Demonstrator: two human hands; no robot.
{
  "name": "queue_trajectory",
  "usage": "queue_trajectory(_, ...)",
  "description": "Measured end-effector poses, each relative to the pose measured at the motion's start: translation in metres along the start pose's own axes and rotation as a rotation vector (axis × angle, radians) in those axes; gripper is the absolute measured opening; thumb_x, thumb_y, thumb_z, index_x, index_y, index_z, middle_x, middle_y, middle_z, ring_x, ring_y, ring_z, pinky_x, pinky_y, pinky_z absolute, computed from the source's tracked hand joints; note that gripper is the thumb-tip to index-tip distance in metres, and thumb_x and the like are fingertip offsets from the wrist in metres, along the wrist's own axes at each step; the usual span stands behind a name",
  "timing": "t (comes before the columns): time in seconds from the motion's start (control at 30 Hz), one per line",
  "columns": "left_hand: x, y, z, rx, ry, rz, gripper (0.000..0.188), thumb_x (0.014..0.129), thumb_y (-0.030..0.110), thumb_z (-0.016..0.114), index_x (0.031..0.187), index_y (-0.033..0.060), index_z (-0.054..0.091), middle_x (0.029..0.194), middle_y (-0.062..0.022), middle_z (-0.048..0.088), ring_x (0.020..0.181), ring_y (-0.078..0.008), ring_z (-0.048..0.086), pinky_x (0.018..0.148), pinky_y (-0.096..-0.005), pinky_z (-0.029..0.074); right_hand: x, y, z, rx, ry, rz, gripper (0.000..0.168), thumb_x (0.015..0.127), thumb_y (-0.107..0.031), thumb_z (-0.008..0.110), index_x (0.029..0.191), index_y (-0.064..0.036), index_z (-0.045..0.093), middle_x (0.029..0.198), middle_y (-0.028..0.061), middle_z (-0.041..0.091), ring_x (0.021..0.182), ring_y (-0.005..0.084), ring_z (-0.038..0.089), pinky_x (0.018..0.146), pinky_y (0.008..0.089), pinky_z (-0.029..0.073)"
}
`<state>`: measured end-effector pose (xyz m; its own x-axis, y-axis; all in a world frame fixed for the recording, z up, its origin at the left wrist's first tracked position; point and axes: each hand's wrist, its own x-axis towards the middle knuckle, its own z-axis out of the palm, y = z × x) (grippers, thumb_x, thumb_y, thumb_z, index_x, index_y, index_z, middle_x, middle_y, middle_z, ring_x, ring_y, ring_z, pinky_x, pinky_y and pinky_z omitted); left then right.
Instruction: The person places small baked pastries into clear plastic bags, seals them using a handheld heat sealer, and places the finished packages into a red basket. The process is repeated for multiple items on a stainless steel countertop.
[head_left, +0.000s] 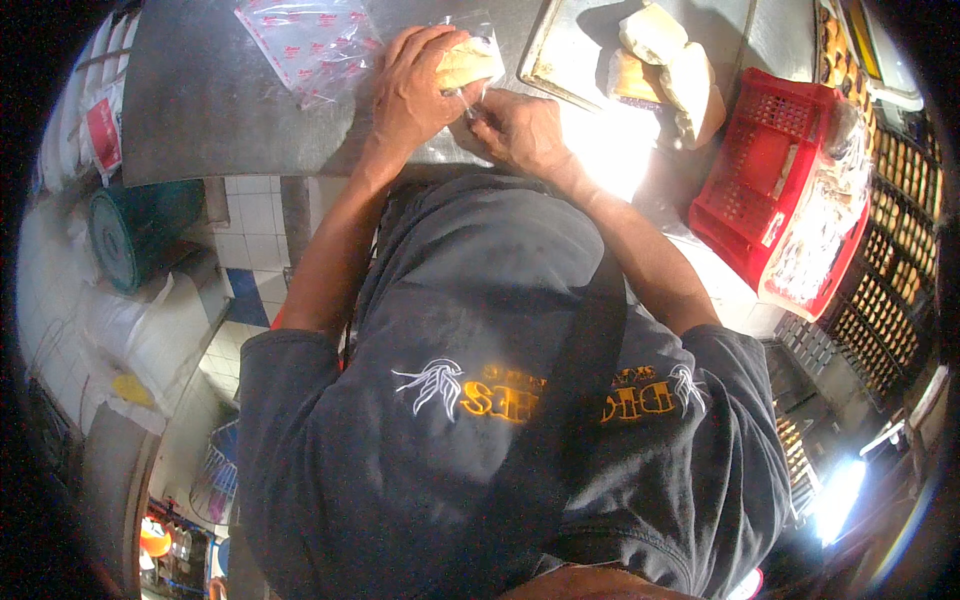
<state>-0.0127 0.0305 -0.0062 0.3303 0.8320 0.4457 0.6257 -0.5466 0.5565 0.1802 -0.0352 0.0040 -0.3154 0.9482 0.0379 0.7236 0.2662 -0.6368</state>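
At the near edge of the metal table (225, 120), my left hand (420, 90) is closed around a piece of bread (469, 64) in a clear plastic bag. The bag's top sticks out past the bread. My right hand (525, 131) pinches the gathered end of the bag between thumb and fingers, close beside the left hand. Left of the hands lie clear plastic bags with red print (315, 45). To the right, several pieces of bread (667, 67) rest together on and beside a metal tray (551, 67), partly washed out by glare.
A red plastic crate (750, 165) holding clear plastic wrapping (817, 217) stands at the right. Beyond it are racks with rows of baked goods (885, 277). Below the table's left side lies a dark green bin (142, 232).
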Motion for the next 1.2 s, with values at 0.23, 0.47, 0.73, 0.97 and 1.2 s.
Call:
queue_trajectory(0.23,0.0003,-0.0001,-0.0002,-0.008,-0.004,-0.005,0.058,0.075,0.032,0.088,0.126,0.0122,0.070,0.130,-0.0051,0.067,0.127,-0.0288,0.058,0.109,-0.0451,0.043,0.0002,0.0008,0.0015,-0.006,0.012,-0.007,0.018,0.086,-0.026,0.072,0.094,-0.011,0.070,0.083,0.0106,0.072,0.073,0.0354,0.071,0.065,0.0460,0.055)
queue_trajectory(0.47,0.0002,0.0007,-0.0007,-0.006,-0.008,-0.013,0.058,0.075,0.033,0.088,0.126,0.0118,0.070,0.130,-0.0052,0.067,0.127,-0.0289,0.057,0.109,-0.0451,0.043,0.0006,-0.0006,0.0004,0.031,0.017,-0.010,0.018,0.086,-0.026,0.072,0.094,-0.010,0.069,0.082,0.0109,0.071,0.072,0.0359,0.070,0.065,0.0463,0.054)
queue_trajectory(0.73,0.0004,0.0006,-0.0013,-0.005,-0.008,-0.007,0.058,0.075,0.033,0.088,0.126,0.0115,0.070,0.130,-0.0052,0.067,0.127,-0.0289,0.057,0.109,-0.0454,0.042,0.0003,-0.0011,-0.0001,-0.011,-0.002,0.005,0.019,0.088,-0.027,0.072,0.095,-0.010,0.070,0.084,0.0115,0.072,0.074,0.0356,0.071,0.066,0.0454,0.055)
queue_trajectory(0.97,0.0001,-0.0007,-0.0001,-0.017,-0.005,-0.003,0.057,0.076,0.033,0.088,0.126,0.0117,0.070,0.131,-0.0053,0.066,0.127,-0.0293,0.057,0.109,-0.0453,0.042,0.0009,-0.0046,-0.0032,0.025,-0.004,0.009,0.019,0.088,-0.026,0.071,0.097,-0.010,0.070,0.085,0.0119,0.072,0.075,0.0360,0.071,0.067,0.0460,0.055)
queue_trajectory(1.2,-0.0001,0.0004,-0.0008,-0.010,-0.012,-0.013,0.058,0.076,0.033,0.087,0.127,0.0121,0.070,0.131,-0.0053,0.066,0.128,-0.0294,0.056,0.111,-0.0456,0.042,0.0006,-0.0034,-0.0014,0.029,-0.005,0.018,0.018,0.087,-0.025,0.071,0.096,-0.009,0.070,0.085,0.0116,0.072,0.075,0.0357,0.071,0.068,0.0459,0.055)
